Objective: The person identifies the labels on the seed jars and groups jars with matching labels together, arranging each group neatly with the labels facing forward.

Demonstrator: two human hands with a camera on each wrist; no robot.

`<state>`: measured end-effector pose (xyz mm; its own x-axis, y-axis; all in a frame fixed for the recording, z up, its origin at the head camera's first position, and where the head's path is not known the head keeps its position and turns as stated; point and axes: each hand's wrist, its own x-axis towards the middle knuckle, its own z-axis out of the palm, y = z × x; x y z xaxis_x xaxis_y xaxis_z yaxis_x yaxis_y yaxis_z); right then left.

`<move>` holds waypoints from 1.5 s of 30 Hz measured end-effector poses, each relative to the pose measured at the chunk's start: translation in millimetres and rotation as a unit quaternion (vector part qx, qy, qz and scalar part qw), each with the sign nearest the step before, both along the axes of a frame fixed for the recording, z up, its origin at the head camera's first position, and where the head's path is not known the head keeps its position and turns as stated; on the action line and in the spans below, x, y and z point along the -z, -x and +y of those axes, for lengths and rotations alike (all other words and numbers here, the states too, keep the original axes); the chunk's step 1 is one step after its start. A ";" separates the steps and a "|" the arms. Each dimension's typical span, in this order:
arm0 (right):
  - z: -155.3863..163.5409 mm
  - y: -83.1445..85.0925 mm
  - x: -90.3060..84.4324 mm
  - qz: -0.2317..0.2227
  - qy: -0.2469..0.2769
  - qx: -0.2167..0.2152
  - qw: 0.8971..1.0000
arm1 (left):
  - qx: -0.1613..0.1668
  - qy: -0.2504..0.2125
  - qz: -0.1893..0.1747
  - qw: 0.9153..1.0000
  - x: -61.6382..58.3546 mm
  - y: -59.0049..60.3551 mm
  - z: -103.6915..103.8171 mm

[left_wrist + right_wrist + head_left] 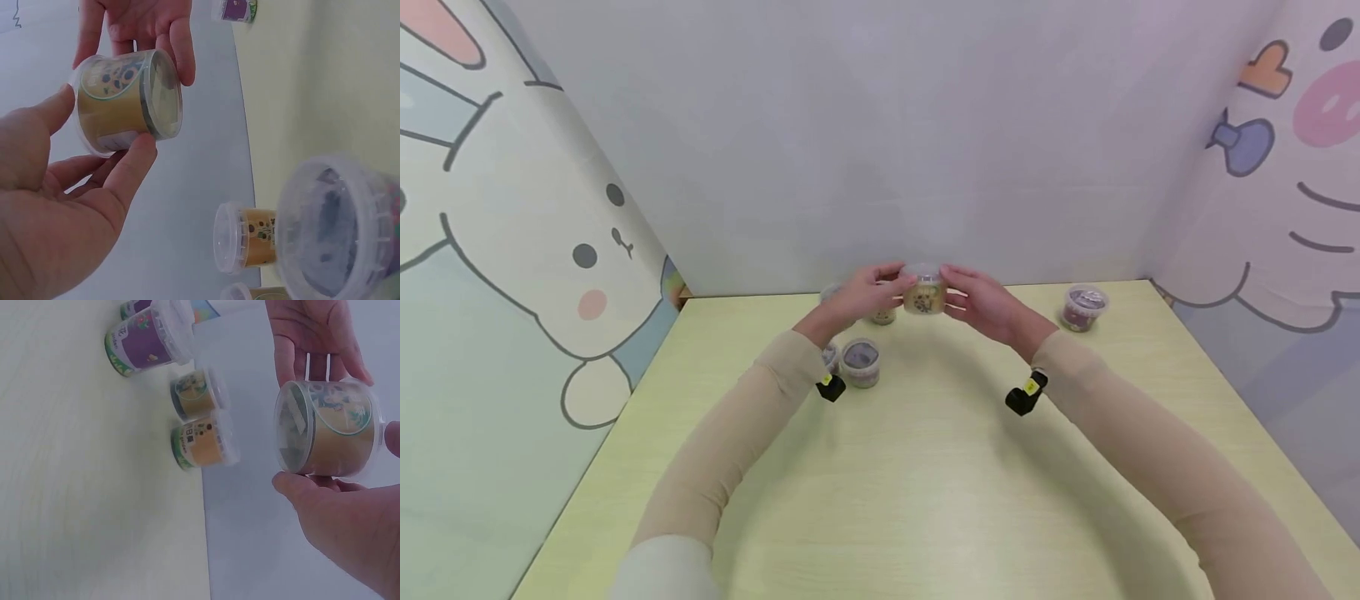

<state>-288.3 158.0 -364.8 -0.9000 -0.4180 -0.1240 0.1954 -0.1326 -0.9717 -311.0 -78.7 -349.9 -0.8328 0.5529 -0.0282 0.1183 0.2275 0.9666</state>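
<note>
Both hands hold a small clear-lidded plastic tub point(924, 292) with an orange-yellow flower label, raised above the back of the table. My left hand point(867, 298) grips it from the left, thumb on the lid end and fingers along the side. From the other side my right hand point(988, 304) grips the same tub, its thumb also at the lid end. The clear bottom of the tub point(164, 94) shows in the left wrist view. Below the left arm stand a purple-labelled tub point(861, 364) and another tub point(831, 357) partly covered by the sleeve.
Behind the left hand stand two orange-labelled tubs point(203, 440), partly hidden in the head view. Another purple tub point(1083, 308) stands at the back right of the pale wood table point(895, 500). A plain wall point(880, 150) closes the back; cartoon-printed panels point(512, 250) flank both sides.
</note>
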 end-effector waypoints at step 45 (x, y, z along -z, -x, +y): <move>-19.9 56.9 83.8 -0.034 -0.022 0.096 0.995 | -0.008 0.320 0.186 0.929 52.0 51.4 20.3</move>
<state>-345.2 138.0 -448.5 -0.9514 -0.2330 -0.2016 0.2363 -0.1319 -0.9627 -362.3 -58.3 -401.9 -0.8587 0.5095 -0.0548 0.4089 0.7458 0.5259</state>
